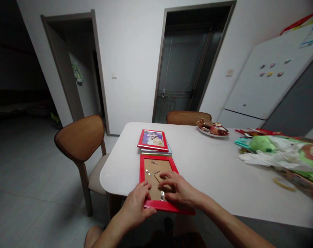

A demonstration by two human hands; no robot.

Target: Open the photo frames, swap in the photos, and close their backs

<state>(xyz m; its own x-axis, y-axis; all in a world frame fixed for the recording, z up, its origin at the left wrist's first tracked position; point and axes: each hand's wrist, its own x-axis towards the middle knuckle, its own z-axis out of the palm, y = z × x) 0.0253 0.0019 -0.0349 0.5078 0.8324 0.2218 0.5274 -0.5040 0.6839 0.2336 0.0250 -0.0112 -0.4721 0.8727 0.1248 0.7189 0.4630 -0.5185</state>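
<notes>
A red picture frame (165, 206) lies back side up at the near table edge, its brown backing board (156, 168) showing metal clips. My left hand (137, 203) grips the frame's near left corner, thumb on the near rim and fingers over the left side. Over the board is my right hand (181, 189), its fingers bent and apart, close to a clip (162, 195); nothing shows between them. Just beyond, a second red frame with a photo (153, 138) faces up on top of other frames (170, 148).
The white table (197, 162) bears a plate of items (213, 132) at the back and a heap of green and white plastic packaging (282, 151) with a tape roll (284, 184) at the right. Wooden chairs stand left (80, 137) and behind (189, 117).
</notes>
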